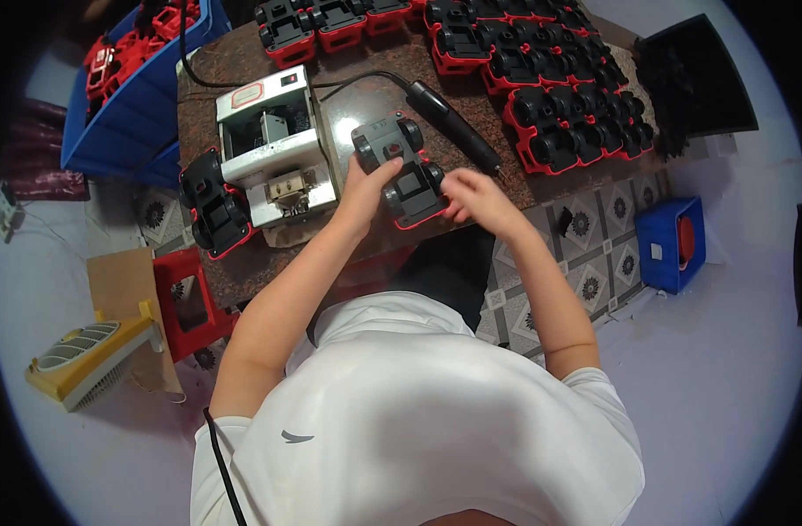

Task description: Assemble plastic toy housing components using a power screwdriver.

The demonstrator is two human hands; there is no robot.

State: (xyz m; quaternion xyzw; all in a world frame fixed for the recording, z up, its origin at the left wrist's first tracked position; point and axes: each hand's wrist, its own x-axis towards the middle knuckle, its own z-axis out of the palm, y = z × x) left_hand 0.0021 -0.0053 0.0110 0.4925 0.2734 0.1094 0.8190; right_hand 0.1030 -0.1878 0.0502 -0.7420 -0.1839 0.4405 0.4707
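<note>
A toy car (414,184) with a black underside, black wheels and red trim is tilted up over the front of the table, its underside toward me. My left hand (366,188) grips its left edge, the thumb pressed on the black base. At the car's right side, my right hand (480,202) has its fingers curled against a black wheel (434,175). Just beyond the car lies a black corded electric screwdriver (453,127). To the left stands a white metal machine (278,149) with a switch on top.
Rows of upturned black-and-red toy cars (550,57) fill the table's far right. Another toy car (217,206) sits left of the machine. A blue crate (124,131) holds red car bodies; a black bin (699,79) holds black parts. A red stool (186,298) stands below.
</note>
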